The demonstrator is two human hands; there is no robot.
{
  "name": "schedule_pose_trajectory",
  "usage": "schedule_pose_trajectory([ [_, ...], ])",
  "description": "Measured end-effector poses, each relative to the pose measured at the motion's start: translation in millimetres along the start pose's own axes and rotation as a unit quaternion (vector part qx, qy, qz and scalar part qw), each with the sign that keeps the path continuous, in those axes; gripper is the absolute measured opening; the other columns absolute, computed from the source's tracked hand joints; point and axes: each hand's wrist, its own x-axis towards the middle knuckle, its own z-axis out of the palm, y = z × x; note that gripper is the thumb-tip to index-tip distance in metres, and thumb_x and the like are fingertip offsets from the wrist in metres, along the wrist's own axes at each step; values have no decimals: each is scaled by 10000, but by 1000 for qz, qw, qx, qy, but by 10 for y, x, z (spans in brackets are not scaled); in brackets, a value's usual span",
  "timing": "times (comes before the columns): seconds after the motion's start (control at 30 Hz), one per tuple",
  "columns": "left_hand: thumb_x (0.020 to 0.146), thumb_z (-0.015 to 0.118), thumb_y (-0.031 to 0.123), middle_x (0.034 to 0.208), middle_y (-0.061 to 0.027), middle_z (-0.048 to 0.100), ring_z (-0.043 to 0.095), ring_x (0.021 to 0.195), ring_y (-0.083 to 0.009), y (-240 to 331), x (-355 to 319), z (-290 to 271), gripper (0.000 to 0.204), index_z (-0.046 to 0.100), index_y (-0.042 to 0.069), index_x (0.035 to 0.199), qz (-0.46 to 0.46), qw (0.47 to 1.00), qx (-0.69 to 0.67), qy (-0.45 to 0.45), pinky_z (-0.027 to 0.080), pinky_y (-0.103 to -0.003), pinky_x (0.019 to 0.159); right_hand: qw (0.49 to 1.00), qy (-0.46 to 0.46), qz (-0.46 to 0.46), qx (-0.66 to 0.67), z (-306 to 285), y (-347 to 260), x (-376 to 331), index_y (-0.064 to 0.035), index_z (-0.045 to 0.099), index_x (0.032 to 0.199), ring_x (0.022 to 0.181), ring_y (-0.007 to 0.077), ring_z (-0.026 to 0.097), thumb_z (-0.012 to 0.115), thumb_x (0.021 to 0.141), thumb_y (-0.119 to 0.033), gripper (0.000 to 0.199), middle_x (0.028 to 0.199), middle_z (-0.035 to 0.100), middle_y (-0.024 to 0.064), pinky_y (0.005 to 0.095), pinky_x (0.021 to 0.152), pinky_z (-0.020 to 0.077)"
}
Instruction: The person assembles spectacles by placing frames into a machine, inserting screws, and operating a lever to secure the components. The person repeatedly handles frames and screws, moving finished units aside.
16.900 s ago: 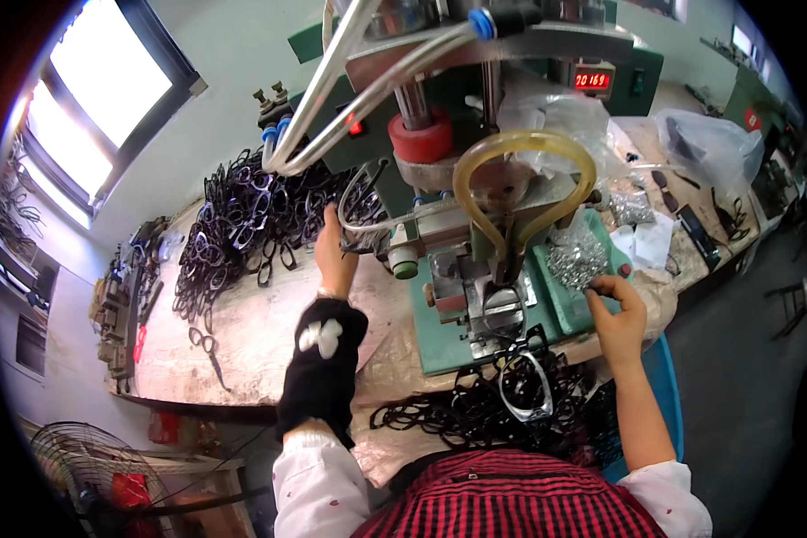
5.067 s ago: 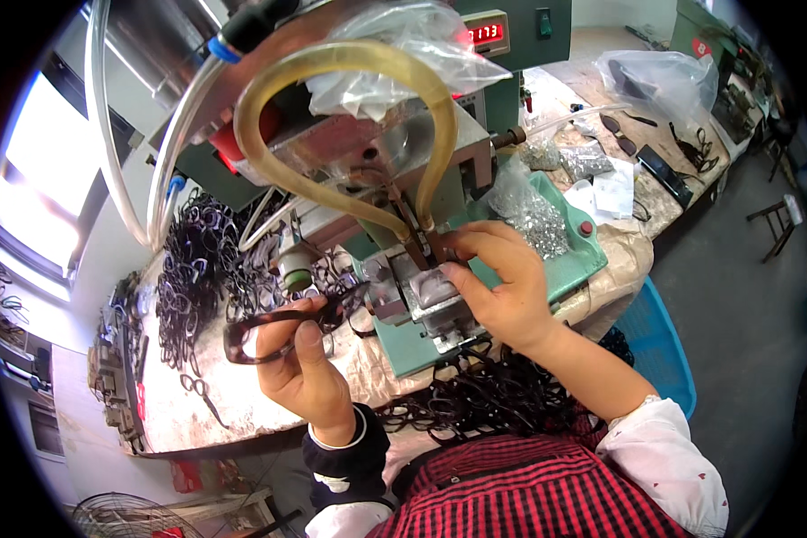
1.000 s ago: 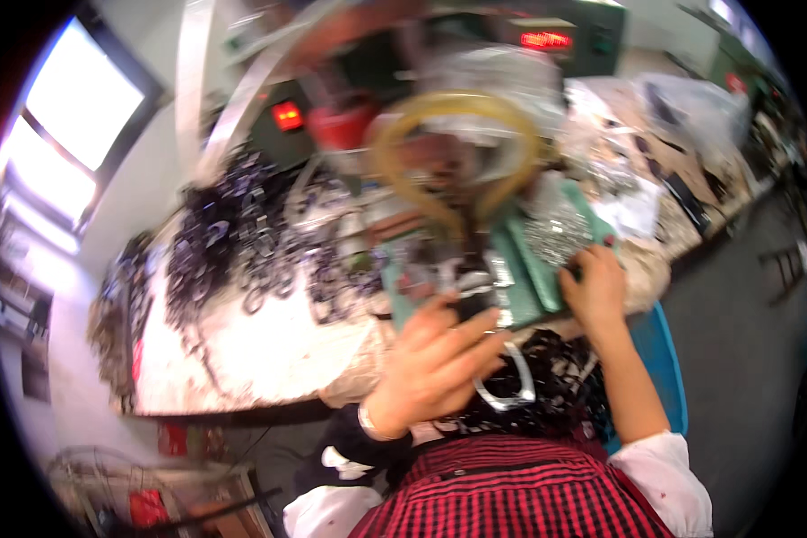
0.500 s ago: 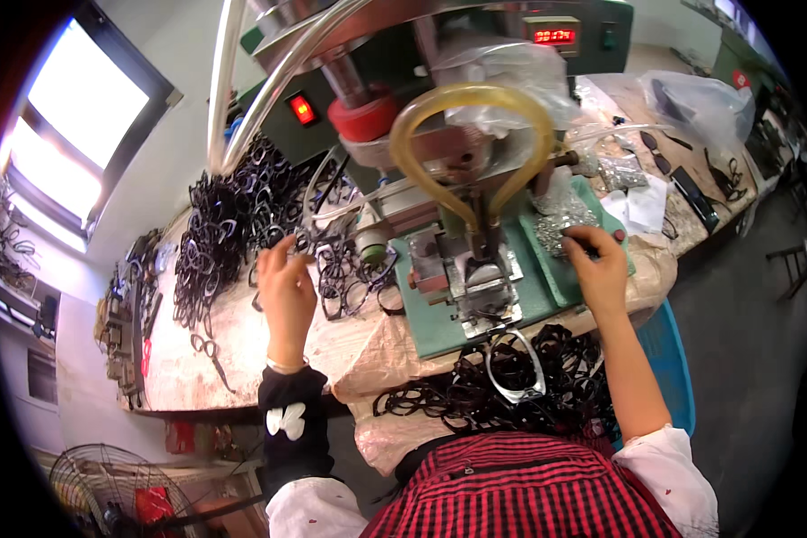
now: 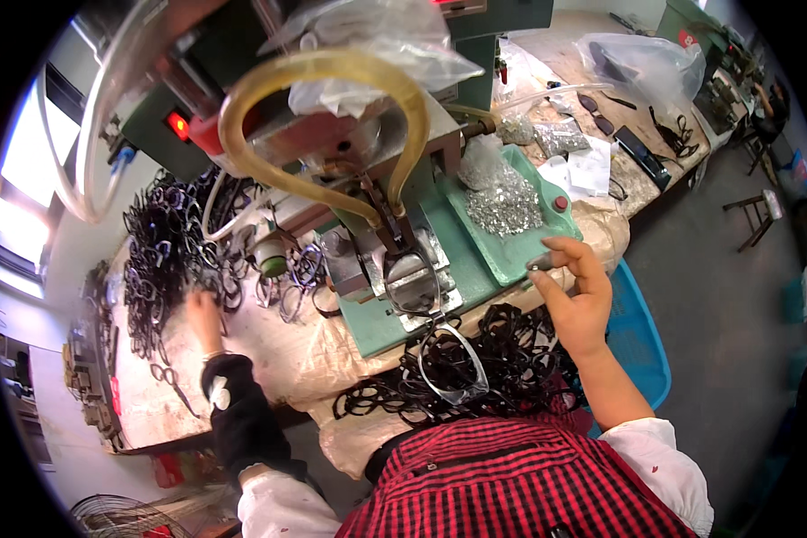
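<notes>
Landmark: we take the green press machine (image 5: 394, 242) at the middle of the desk (image 5: 269, 350) as reference.

Left hand: our left hand (image 5: 204, 316) reaches out well to the left of the press, fingers down in the heap of black eyeglass frames (image 5: 166, 260). We cannot tell whether its grip has closed on a frame; the fingertips are lost among the frames.

Right hand: our right hand (image 5: 576, 300) is raised just right of the press base, thumb and forefinger pinched on a small metal part (image 5: 540, 264).

Small metal part: held in the air, just beside the near corner of the green tray (image 5: 511, 255).

Green tray: touching the right side of the press, carrying a pile of small silvery parts (image 5: 502, 208).

Press bed: one frame (image 5: 412, 282) sits in the fixture below the yellow hose loop (image 5: 318, 134).

Front of press: a clear-lensed frame (image 5: 453, 363) lies on a second black heap (image 5: 475, 372) at the desk edge.

Right of press, lower: a blue crate (image 5: 641, 341) stands beside the desk.
</notes>
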Motion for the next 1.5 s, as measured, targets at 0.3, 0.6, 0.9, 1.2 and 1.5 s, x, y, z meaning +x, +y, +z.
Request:
schedule_pose_trajectory([
  [0.3, 988, 555, 125, 774, -123, 535, 545, 716, -236, 2151, -1170, 214, 150, 539, -6, 917, 160, 976, -69, 133, 442, -396, 671, 991, -69, -69, 96, 796, -313, 602, 32, 557, 1276, 895, 112, 641, 705, 819, 24, 481, 915, 689, 76, 262, 873, 482],
  [0.6, 1043, 549, 136, 1000, -2, 618, 562, 882, -111, 3046, -2140, -88, 138, 627, 98, 1149, 64, 807, -588, 7, 477, -268, 780, 984, -87, -24, 155, 966, -357, 484, 40, 514, 1302, 887, 105, 609, 669, 841, 40, 487, 931, 676, 62, 247, 873, 464],
  [0.9, 989, 498, -15, 1051, -198, 658, 644, 970, -257, 3989, -2045, -680, 102, 565, -45, 1059, 418, 789, -445, 72, 490, -373, 937, 953, -134, 115, 248, 955, -776, 359, 37, 464, 1367, 1033, 181, 641, 627, 855, 35, 538, 1090, 684, 123, 305, 924, 486],
  [1.2, 735, 796, 51, 1023, -61, 731, 619, 819, -275, 3968, -2419, -117, 240, 725, 89, 961, 611, 763, -210, 5, 553, -499, 848, 972, -1, -121, -204, 335, 284, 396, -17, 700, 1085, 943, 378, 677, 546, 781, 41, 346, 1015, 712, 189, 444, 845, 541],
  [1.5, 717, 806, 66, 1017, -83, 733, 597, 799, -278, 4023, -2420, -190, 251, 753, 75, 962, 588, 771, -242, -46, 528, -524, 929, 996, 70, -49, 3, 94, 343, 927, -21, 713, 1039, 888, 191, 688, 583, 900, 3, 192, 971, 734, 93, 330, 783, 532],
])
